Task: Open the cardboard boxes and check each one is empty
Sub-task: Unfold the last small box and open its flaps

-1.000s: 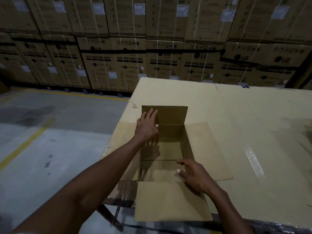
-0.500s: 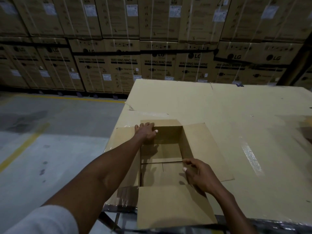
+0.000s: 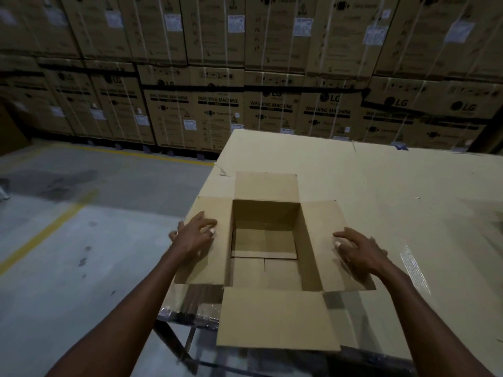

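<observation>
Both hands (image 3: 194,236) (image 3: 359,250) spread on open box (image 3: 265,240) flaps.

Box (image 3: 265,240) mouth open, prob. clear; flaps splayed.

A wide worktop (image 3: 381,186) covered in flat cardboard sheets, with clear tape on its right side. One open box (image 3: 265,240) sits at its near left corner, all four flaps folded outward, near flap overhanging the edge.
</observation>
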A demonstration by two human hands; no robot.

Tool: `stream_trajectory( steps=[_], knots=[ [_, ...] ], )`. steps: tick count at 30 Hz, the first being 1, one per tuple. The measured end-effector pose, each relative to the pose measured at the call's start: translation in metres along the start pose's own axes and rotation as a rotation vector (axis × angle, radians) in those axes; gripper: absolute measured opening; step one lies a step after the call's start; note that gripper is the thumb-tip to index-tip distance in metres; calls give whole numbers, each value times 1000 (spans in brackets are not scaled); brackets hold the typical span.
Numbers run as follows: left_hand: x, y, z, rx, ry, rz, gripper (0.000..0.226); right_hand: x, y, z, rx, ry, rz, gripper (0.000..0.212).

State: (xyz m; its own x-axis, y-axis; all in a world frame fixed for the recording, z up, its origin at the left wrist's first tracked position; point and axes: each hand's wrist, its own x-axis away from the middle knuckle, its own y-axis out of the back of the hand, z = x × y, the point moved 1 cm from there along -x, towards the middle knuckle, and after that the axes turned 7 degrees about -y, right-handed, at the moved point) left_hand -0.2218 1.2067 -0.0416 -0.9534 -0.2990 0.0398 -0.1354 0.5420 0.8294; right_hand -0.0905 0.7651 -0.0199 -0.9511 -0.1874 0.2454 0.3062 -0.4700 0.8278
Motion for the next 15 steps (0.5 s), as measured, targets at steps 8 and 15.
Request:
stream_trajectory(
  steps=[8,15],
  knots=[
    [35,31,-24,388,-91,-179,25,18,19,35,-399,192,-1,24],
    [34,31,-65,97,-128,-22,39,9,11,85,-8,244,2,23]
  ],
)
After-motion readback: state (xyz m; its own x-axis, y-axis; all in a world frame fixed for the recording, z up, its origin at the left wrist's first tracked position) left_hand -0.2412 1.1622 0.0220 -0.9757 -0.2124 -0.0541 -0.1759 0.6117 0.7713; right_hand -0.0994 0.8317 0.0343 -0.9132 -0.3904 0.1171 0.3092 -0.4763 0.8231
